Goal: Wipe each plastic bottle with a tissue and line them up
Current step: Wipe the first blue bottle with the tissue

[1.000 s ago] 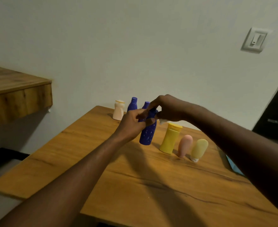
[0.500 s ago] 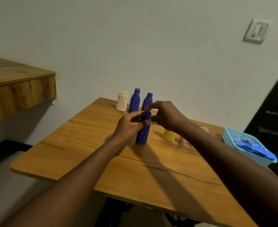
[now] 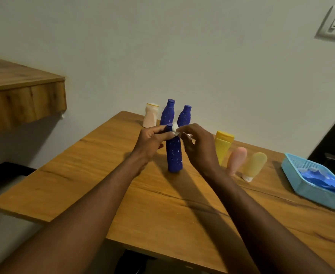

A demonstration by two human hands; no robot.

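A blue speckled bottle (image 3: 175,155) stands upright on the wooden table (image 3: 162,204). My left hand (image 3: 152,142) grips its neck near the cap. My right hand (image 3: 197,145) pinches a small white tissue (image 3: 175,129) against the bottle's top. Behind it, near the wall, stand a pale pink bottle (image 3: 150,117) and two more blue bottles (image 3: 167,112) (image 3: 184,115) in a row. To the right a yellow bottle (image 3: 223,145), a pink tube (image 3: 236,160) and a yellow tube (image 3: 253,166) stand on their caps.
A light blue plastic basket (image 3: 308,186) holding blue material sits at the table's right edge. A wooden shelf (image 3: 22,95) juts out at the left. A wall switch (image 3: 334,24) is at the upper right. A dark doorway is at the far right.
The blue bottle went from held tilted in the air to standing on the table. The tissue now shows at its cap. The camera view shifted, bringing the basket into sight.
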